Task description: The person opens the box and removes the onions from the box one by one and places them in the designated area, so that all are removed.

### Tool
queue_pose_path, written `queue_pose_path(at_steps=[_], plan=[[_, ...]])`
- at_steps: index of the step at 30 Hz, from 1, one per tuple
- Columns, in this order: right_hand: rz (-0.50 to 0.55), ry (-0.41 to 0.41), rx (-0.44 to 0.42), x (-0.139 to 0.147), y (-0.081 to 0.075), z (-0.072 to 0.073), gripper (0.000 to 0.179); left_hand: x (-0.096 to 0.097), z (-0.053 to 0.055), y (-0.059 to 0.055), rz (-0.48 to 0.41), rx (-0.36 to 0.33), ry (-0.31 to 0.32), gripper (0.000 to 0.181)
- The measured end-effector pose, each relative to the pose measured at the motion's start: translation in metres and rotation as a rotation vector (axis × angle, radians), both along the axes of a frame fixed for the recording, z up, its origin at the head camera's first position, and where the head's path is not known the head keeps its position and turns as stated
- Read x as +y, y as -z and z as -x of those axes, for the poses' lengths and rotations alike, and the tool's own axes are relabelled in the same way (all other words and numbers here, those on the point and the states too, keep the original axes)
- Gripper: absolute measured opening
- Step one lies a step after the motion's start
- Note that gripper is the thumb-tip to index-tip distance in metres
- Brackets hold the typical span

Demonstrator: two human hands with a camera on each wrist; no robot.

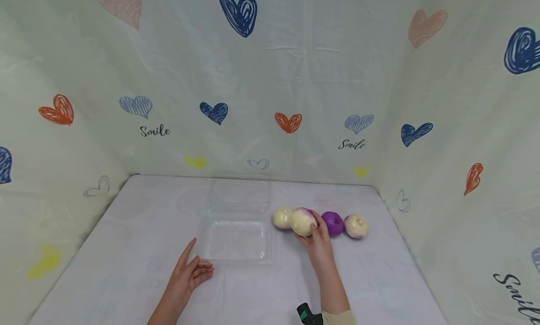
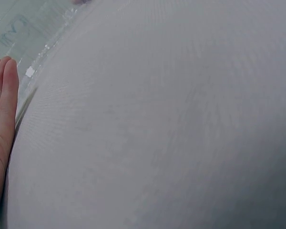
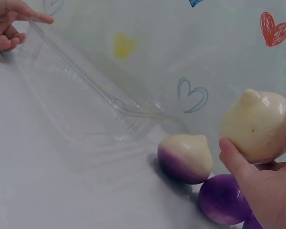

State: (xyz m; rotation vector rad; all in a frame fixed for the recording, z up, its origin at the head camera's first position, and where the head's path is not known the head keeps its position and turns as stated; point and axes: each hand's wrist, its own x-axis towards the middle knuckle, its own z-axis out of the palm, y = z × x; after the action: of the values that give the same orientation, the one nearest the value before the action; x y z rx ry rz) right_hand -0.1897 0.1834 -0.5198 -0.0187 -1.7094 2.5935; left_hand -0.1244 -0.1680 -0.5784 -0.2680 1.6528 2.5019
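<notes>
My right hand point(image 1: 321, 250) grips a glossy round turnip point(image 1: 303, 222), cream with a purple patch, its thumb and fingers on the sides. In the right wrist view this turnip point(image 3: 255, 126) is raised with a small cream nub upward. Beneath and around it are a cream turnip point(image 1: 281, 218), a deep purple one point(image 1: 332, 223) and another mostly cream one point(image 1: 356, 226). A clear plastic box point(image 1: 204, 240) lies to the left with its lid point(image 1: 238, 196) folded back. At its near left corner is my left hand point(image 1: 186, 275), index finger extended and the others loosely bent.
A pale cloth covers the table point(image 1: 253, 297). Behind and beside it hangs a curtain point(image 1: 312, 81) printed with hearts and words. A dark strap-like device point(image 1: 309, 314) sits by the right sleeve point(image 1: 339, 318).
</notes>
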Motion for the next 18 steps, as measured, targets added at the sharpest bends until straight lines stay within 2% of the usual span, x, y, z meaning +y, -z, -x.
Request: queue_pose_path(at_steps=[4,10,14,18], plan=[[0.032,0.016,-0.011,0.009,0.001,-0.001,0.052,-0.001,0.000,0.000,-0.005,-0.010,-0.004,0.062],[0.040,0.052,0.015,0.020,0.002,-0.003,0.062,0.000,0.000,0.000,-0.007,-0.011,-0.009,0.062],[-0.011,0.100,0.007,0.027,0.004,-0.005,0.072,0.000,0.000,0.000,-0.009,-0.008,-0.006,0.062],[-0.122,0.150,-0.064,0.037,0.005,-0.009,0.084,0.000,0.000,0.000,-0.016,-0.011,-0.004,0.062]])
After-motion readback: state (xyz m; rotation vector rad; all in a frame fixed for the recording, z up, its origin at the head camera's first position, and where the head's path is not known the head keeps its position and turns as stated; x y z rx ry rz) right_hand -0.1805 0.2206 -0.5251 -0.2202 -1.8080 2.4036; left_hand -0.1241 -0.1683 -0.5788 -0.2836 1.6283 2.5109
